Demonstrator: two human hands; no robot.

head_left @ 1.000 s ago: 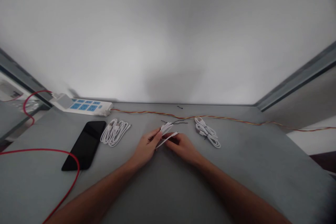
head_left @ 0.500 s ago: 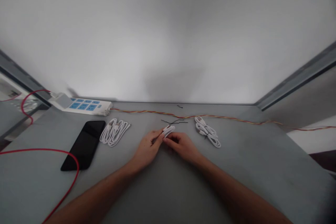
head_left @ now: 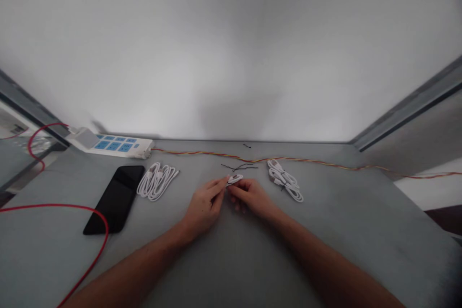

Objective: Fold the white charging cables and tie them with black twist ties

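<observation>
Between my two hands is a small coiled white cable, with a dark tie showing at its left end. My left hand is closed on the coil's left side, fingers pressed together. My right hand pinches at the coil's near right edge, its lower fingers curled beneath. Much of the coil is hidden by the fingers. Just beyond it, several thin black twist ties lie on the grey table. To the right rests a tied white cable bundle, and to the left a looped white cable.
A black smartphone lies at the left, crossed by a red cable. Behind it stands a white power strip with blue sockets and a plugged-in adapter. A twisted red-yellow wire runs along the back, before a pale wall.
The coiled cable has turned between my hands, and its dark tie now shows at the left. My left hand has rolled over slightly, and my right fingers have shifted their pinch.
</observation>
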